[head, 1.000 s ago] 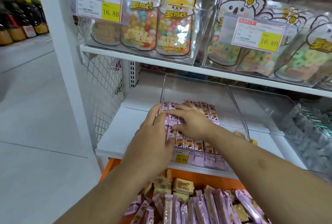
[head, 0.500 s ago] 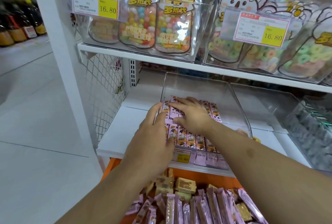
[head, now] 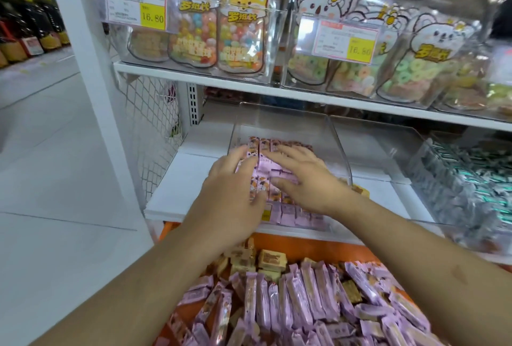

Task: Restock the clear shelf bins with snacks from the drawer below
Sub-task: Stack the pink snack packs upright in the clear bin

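Pink snack bars lie in rows inside the clear bin; both flat hands, left hand and right hand, have spread slightly wider, fingers straight, gripping nothing.

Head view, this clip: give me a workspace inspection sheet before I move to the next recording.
Surface: white shelf, bare left of the bin.
Job's things: clear bin part-filled with rows of pink snack bars; orange drawer below heaped with loose pink bars and a few tan packs.
Clutter: one tan pack on the shelf right of the bin.
Grippers: left hand and right hand lie flat on the bars in the bin, fingers straight.
Cables: nothing seen.
Surroundings: candy pouches with price tags on the shelf above; silver-green packs in the bin at right; bottles far left.
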The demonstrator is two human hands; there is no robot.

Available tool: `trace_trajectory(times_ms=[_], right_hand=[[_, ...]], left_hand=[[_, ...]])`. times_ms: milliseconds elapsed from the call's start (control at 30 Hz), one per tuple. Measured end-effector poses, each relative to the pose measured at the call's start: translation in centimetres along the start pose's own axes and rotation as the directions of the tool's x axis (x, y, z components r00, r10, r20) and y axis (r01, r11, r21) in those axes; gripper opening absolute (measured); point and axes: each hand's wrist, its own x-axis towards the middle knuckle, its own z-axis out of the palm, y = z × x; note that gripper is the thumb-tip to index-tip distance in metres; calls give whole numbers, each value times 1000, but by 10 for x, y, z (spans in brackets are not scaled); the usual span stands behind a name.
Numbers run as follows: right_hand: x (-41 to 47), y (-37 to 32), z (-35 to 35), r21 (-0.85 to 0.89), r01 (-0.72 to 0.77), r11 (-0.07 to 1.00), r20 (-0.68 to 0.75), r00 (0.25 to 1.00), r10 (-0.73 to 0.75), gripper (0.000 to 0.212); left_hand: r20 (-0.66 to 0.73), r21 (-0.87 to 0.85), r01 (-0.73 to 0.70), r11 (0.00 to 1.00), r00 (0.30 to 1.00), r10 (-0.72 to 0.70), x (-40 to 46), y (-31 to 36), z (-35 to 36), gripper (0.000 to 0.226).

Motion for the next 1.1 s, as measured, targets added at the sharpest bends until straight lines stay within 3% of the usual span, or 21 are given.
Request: trace_trajectory(times_ms=[133,233,300,433,533,633,733,900,1100], right_hand=[[-72,-10,-5,36,64,997,10,998,-64,54],[-122,-8,9,133,165,977,-34,986,-162,48],[-148,2,33,146,182,972,-27,983,-180,42],[-180,52,97,113,-59,992,133,990,43,42],[-192,96,135,68,-270,960,254,935,245,59],[-193,125,158,136,-424,895,284,882,375,70],[-184,145,178,157,-467,870,245,872,424,74],[-163,162,208,162,-509,845,193,856,479,72],[-168,161,224,103,-516,850,155,853,499,74]], left_hand=[[2,38,-100,994,995,100,-24,23,3,58],[166,-108,-89,990,980,106,-48,35,17,47],[266,-93,-98,991,956,120,-63,35,39,35],[394,54,-54,997,919,29,-89,9,99,44],[540,144,-11,990,839,-69,-103,-18,138,58],[592,235,61,970,783,-192,-104,-51,177,81],[587,270,127,954,764,-268,-100,-76,208,89],[606,255,172,951,738,-296,-88,-102,240,83],[557,243,225,944,764,-326,-85,-103,254,67]])
